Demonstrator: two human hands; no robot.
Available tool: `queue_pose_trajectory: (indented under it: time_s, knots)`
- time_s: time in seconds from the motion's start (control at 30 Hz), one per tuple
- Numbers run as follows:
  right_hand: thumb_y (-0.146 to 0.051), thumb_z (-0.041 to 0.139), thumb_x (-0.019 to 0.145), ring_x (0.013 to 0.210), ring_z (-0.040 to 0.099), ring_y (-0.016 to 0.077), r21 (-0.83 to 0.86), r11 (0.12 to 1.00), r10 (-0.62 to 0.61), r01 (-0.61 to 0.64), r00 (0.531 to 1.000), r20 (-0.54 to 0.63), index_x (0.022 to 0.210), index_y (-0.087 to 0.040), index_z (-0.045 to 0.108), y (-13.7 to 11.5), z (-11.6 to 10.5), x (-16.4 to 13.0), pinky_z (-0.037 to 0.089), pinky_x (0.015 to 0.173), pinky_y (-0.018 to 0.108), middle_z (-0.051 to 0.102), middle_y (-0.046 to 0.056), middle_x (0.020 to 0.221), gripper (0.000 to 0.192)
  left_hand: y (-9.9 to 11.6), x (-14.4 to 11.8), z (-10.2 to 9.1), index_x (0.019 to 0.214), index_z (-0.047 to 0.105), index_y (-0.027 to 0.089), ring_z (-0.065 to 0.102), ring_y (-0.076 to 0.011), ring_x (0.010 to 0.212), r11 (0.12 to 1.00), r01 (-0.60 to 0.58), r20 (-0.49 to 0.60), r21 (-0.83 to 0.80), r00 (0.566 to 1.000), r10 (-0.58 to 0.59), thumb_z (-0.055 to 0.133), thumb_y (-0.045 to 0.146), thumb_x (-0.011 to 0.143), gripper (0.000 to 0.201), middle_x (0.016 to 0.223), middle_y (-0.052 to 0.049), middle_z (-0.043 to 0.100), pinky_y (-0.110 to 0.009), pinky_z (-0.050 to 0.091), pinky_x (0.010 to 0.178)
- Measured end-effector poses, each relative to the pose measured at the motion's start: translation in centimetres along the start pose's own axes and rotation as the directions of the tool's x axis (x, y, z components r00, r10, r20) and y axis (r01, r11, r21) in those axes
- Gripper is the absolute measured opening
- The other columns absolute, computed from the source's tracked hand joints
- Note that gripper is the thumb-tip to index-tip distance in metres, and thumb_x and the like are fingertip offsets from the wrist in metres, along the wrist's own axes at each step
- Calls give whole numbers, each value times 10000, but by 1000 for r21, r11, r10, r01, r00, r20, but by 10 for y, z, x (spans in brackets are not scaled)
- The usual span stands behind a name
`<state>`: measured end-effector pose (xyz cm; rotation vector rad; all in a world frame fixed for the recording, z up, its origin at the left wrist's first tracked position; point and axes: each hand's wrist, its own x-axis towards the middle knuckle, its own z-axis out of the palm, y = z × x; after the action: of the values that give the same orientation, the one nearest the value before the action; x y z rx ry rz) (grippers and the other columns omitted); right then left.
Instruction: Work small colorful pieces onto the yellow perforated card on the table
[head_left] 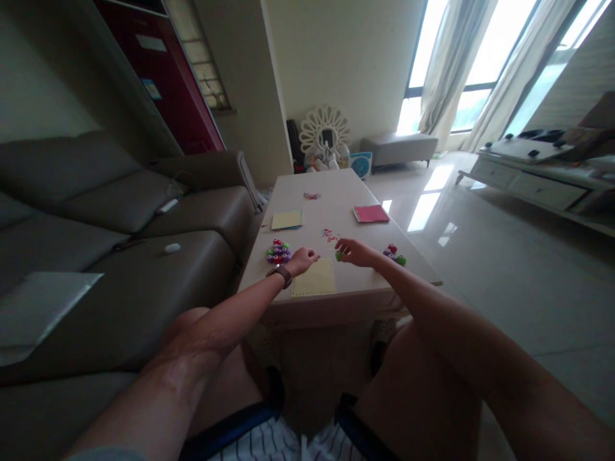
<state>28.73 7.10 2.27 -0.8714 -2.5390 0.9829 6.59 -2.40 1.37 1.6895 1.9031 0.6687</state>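
A pale yellow sheet point(314, 279) with dotted edges lies at the table's near edge. Over its upper left corner is my left hand point(303, 259), fingers pinched together; whatever they hold is too small to make out. My right hand point(356, 252) is to the right of the sheet's upper edge, its fingers curved around a small green object point(339, 255). Just beyond the hands are scattered small red and coloured pieces point(329, 235). A cluster of purple, red and green round pieces point(278, 252) sits left of my left hand. Similar round pieces point(394, 255) lie right of my right hand.
The long white table point(331, 186) also bears a stack of yellow and blue sheets point(287, 220), pink sheets point(371, 214) and more small coloured pieces point(312, 196). A brown sofa point(192, 269) runs along the left. Tiled floor point(456, 256) is on the right.
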Motion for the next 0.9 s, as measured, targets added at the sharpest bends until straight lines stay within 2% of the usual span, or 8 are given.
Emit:
queue_pose_trajectory:
  time_s: [0.1,0.2,0.33,0.4,0.5,0.6,0.73,0.9]
  knots:
    - [-160,642,772,823,635,150,151,983,-97,108,992,-79,1101,-153,602,-13,0,0,515,754,268,697,72,938,331,19,-5,-8,913,612,130,611,-172,797,990,3,-8,-141,1000,-4,600,404,888,275,901,-80,673,-283,478,718]
    - [-184,664,755,813,634,146,227,954,-165,194,976,-142,1070,-168,591,-23,1,2,514,744,266,687,58,936,323,40,-10,-12,1075,585,131,663,-163,869,952,0,56,-307,998,18,497,435,974,332,1060,-129,683,-288,520,765]
    - [-242,687,755,775,644,152,310,911,-217,271,956,-198,1019,-177,582,-31,3,7,514,698,267,679,45,898,291,60,-12,-13,1054,578,107,669,-147,831,781,61,136,-622,990,31,652,312,915,259,1004,-141,687,-336,530,855]
    - [-266,691,762,795,647,159,314,901,-235,300,945,-227,991,-183,588,-35,4,9,515,716,278,678,43,898,265,65,-11,-17,1011,586,96,660,-135,805,747,55,105,-663,994,19,678,246,889,214,950,-125,686,-347,526,887]
    - [-272,720,741,859,638,165,259,906,-255,336,919,-302,970,-191,596,-39,2,10,516,756,289,671,65,1015,273,66,-10,-31,973,615,92,661,-146,828,786,19,36,-618,999,4,729,233,838,226,945,-117,689,-352,527,907]
    - [-233,727,720,878,619,170,177,939,-223,296,912,-344,985,-194,597,-42,-4,10,514,746,294,648,78,1066,297,52,-12,-54,955,653,97,666,-164,856,850,18,-1,-527,1000,-21,803,216,740,288,975,-118,700,-340,537,883]
    - [-188,684,739,853,605,168,122,959,-197,254,913,-357,960,-191,599,-46,-17,10,510,778,312,641,69,1007,237,8,-21,-82,965,684,124,671,-172,814,957,107,-93,-270,986,-137,807,237,702,311,967,-100,720,-316,550,782]
    - [-197,662,771,836,611,170,98,969,-168,228,893,-419,928,-183,608,-51,-33,2,509,783,318,646,79,998,167,-58,-38,-83,833,668,132,671,-210,842,962,180,-203,-207,953,-223,810,177,616,263,871,-80,717,-342,535,815]
